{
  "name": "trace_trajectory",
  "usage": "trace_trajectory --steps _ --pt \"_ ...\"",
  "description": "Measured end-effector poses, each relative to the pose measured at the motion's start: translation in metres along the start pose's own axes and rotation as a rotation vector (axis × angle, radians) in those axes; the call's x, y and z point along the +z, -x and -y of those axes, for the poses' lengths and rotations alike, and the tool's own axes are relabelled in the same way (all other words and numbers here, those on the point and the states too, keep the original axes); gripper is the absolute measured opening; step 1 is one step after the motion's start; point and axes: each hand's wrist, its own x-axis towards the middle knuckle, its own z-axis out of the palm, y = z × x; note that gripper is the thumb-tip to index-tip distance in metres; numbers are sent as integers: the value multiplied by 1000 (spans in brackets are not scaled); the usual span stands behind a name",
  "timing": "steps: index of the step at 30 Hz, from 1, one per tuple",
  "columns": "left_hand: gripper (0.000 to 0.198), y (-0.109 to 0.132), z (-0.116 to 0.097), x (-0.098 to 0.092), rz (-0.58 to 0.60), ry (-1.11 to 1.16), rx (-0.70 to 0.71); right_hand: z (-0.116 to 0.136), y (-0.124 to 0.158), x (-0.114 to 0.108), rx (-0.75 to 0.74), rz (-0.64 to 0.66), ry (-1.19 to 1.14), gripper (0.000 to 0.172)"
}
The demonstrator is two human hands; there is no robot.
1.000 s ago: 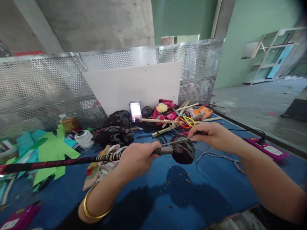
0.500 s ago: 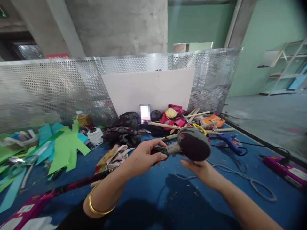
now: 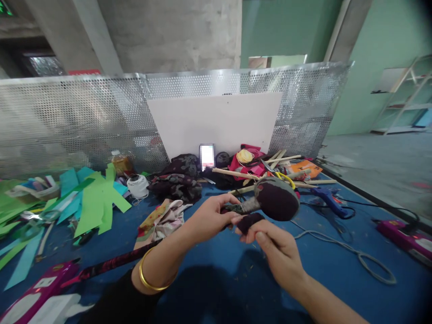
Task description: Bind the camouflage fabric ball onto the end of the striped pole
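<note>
Over the table's near middle, my left hand (image 3: 211,220) grips the handle of a mallet-like stick with a round padded head (image 3: 277,198) covered in dark camouflage cloth. Grey wrapping (image 3: 250,205) binds the neck below the head, which points right. My right hand (image 3: 275,245), close beside my left, pinches a dark cloth strip (image 3: 249,222) just under the neck. Whether this strip joins the handle's covering I cannot tell. A patterned cloth scrap (image 3: 162,220) lies left of my left hand.
Green paper strips (image 3: 94,198) and a white string spool (image 3: 137,186) lie left. Behind are dark camouflage cloth (image 3: 178,180), a lit phone (image 3: 207,156) and wooden sticks (image 3: 232,173). A blue glue gun (image 3: 329,202), grey cord (image 3: 337,243) and purple power strip (image 3: 405,238) lie right.
My right hand has moved from beneath the padded head leftward to the handle, and its fingers have closed on the dark cloth strip. My left hand keeps its grip.
</note>
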Motion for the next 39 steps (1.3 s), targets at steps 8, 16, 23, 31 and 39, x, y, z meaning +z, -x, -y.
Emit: trace_trajectory --steps 8,16,23,31,39 --pt "27 0 1 6 31 -2 -41 -5 9 0 -14 -30 155 25" --pt "23 -6 6 19 -42 41 -47 -1 21 11 -376 72 528 17" --pt "21 -9 14 15 -5 -141 -5 14 5 -2 -305 193 469 18" --pt "16 -2 7 14 -31 -588 93 44 -35 -29 -117 95 845 27" --pt "15 5 5 21 -42 -948 200 42 -65 -32 -90 166 1257 28"
